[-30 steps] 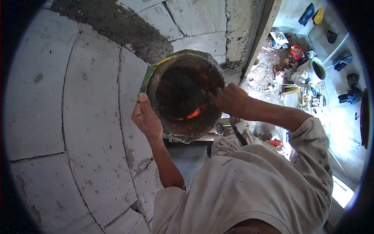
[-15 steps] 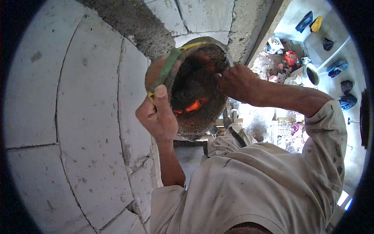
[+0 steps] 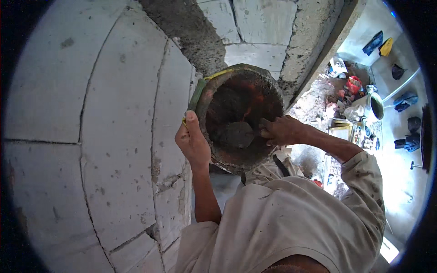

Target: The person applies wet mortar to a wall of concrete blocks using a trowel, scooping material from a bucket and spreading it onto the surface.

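A round, mortar-caked bucket (image 3: 217, 157) with a dark, reddish-lit interior sits just off centre toward two o'clock, its mouth facing the viewer. At its eight o'clock, the person's left hand (image 3: 195, 140) pinches the rim, thumb in front below a flat green strap (image 3: 196, 96). At four o'clock, the right hand (image 3: 281, 131) reaches inside the rim, fingers bent; whether they grip anything cannot be told. Near them lies a flat, grey, rounded form (image 3: 235, 135), too dim to identify. A pale grey block wall (image 3: 116, 118) fills nine o'clock.
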Demonstrator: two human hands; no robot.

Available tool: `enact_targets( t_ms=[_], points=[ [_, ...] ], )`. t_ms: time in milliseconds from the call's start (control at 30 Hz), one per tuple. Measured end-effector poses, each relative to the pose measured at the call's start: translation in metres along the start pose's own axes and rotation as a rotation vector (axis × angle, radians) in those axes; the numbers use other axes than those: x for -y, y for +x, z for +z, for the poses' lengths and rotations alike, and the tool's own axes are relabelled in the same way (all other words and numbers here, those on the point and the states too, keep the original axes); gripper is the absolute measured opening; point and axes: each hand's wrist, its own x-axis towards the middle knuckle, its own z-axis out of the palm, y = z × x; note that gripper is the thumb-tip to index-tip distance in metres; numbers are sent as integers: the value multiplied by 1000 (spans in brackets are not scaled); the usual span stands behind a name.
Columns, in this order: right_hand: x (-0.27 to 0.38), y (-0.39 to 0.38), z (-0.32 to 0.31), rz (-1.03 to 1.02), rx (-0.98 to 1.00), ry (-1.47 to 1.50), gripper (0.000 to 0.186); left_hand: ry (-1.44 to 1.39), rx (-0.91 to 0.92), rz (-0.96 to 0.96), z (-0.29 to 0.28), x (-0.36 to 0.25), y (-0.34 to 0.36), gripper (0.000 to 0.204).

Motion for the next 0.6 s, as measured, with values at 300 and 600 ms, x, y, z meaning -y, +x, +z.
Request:
enact_targets(
  t_ms=[300,600],
  points=[
    [21,3,-37,-26,-32,-253,42,-49,-242,-71,-25,7,2,49],
    [5,-19,-75,-344,-18,-152,52,-3,-469,-177,-51,36,-17,48]
  ],
)
